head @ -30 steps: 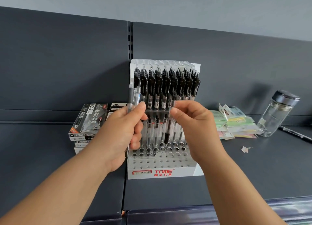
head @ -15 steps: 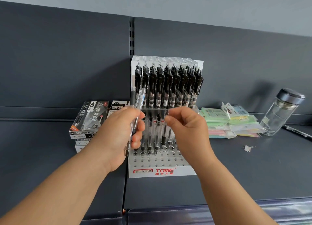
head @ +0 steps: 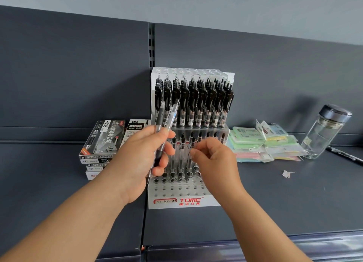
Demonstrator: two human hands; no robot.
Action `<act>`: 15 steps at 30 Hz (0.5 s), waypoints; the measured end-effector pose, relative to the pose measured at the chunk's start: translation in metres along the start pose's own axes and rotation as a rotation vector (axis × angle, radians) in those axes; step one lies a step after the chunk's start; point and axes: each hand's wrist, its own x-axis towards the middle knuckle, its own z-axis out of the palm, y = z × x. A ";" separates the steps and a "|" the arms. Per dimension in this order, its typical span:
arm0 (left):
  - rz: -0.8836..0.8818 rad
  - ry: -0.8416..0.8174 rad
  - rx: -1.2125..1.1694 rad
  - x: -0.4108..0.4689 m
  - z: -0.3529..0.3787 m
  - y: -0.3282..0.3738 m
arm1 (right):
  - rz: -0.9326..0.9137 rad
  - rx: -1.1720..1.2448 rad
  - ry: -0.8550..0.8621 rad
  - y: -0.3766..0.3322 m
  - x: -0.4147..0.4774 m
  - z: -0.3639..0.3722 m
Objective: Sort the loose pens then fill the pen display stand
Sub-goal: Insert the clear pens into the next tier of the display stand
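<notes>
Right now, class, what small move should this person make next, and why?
Probably the right hand, which looks empty, should take one of the pens that the left hand holds and slot it into a free hole: the front rows of the display stand are unfilled.

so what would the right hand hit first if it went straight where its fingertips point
Probably the clear pens standing low in the display stand, just past the right hand; depth is unclear.

Stand [head: 176, 191] front holes: open from above.
Back rows: packed with pens [head: 194, 102].
Left: boxes [head: 104, 141] just beside.
Right: packets [head: 255, 143], then bottle [head: 324, 134].
</notes>
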 end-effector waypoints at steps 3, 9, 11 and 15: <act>0.002 0.003 -0.008 0.000 0.001 0.000 | 0.014 -0.035 -0.040 -0.002 0.003 -0.003; 0.032 -0.049 0.021 -0.003 0.004 0.002 | -0.079 -0.105 0.058 -0.023 -0.001 -0.014; 0.050 -0.080 0.062 -0.004 0.005 0.001 | -0.075 0.149 0.038 -0.038 -0.003 -0.018; 0.113 -0.104 0.227 -0.005 0.009 -0.002 | -0.001 0.477 -0.076 -0.058 -0.003 -0.020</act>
